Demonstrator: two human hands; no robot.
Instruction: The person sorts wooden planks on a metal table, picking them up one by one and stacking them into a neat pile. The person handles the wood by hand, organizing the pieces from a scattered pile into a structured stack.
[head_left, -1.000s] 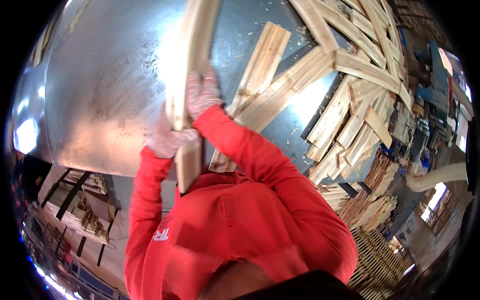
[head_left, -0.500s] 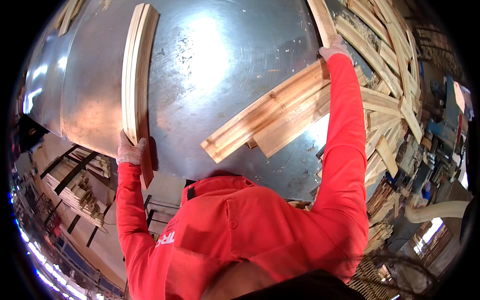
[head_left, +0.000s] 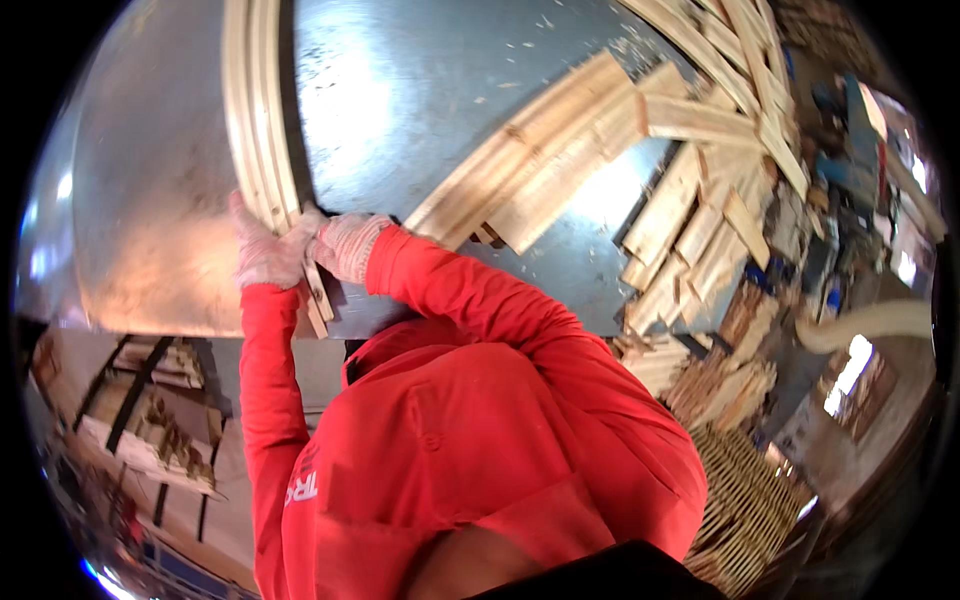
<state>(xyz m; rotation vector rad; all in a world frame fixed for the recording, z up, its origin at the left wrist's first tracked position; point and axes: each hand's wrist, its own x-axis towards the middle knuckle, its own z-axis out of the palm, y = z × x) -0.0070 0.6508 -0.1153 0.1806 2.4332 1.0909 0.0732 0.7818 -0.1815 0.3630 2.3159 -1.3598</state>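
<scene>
A bundle of long, pale wooden strips (head_left: 258, 110) lies lengthwise on a grey metal tabletop (head_left: 150, 200), left of the middle. My gloved left hand (head_left: 268, 250) is closed around its near end, the thumb along the left side. Right beside it, my gloved right hand (head_left: 348, 245) grips the same end from the right, its fingers meeting the left hand. Narrow strip ends (head_left: 318, 300) stick out below the hands toward the table's near edge. The right fingertips are partly hidden and slightly blurred.
Wider boards (head_left: 530, 140) lie slantwise on the table right of my hands. Beyond them a heap of loose wood pieces (head_left: 700, 215) covers the right side. Stacked wood (head_left: 150, 440) sits on a rack at lower left. A pale hose (head_left: 865, 325) runs at far right.
My right hand has left the piece at the far right and come across to the bundle beside my left hand. The view has shifted, and the strip ends now reach past my hands.
</scene>
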